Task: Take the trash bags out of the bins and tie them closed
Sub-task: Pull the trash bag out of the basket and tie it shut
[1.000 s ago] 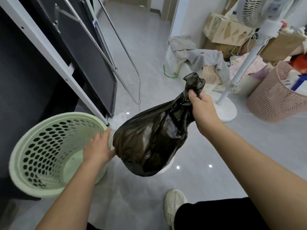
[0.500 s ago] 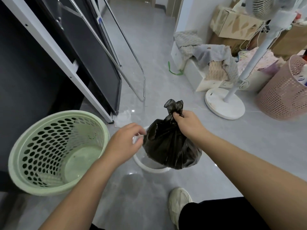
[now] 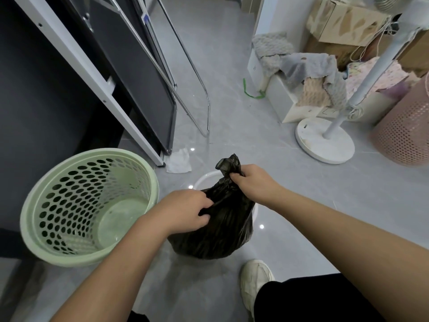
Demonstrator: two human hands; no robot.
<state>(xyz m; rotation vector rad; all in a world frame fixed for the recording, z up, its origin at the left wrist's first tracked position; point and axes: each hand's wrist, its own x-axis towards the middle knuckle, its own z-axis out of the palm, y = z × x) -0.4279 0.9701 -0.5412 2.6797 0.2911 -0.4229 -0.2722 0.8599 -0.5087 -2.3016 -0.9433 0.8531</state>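
In the lower centre of the frame the black plastic trash bag (image 3: 217, 231) is upright, neck on top; the right hand (image 3: 254, 185) grips this neck, the left hand (image 3: 185, 211) pinches the plastic just below, at picture left

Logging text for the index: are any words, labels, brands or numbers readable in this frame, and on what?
No text can be read.
White box: small dark mark, too small to read.
Fan base: faint marks near the rim, blurred.
Blue tag on the rack: too small to read.
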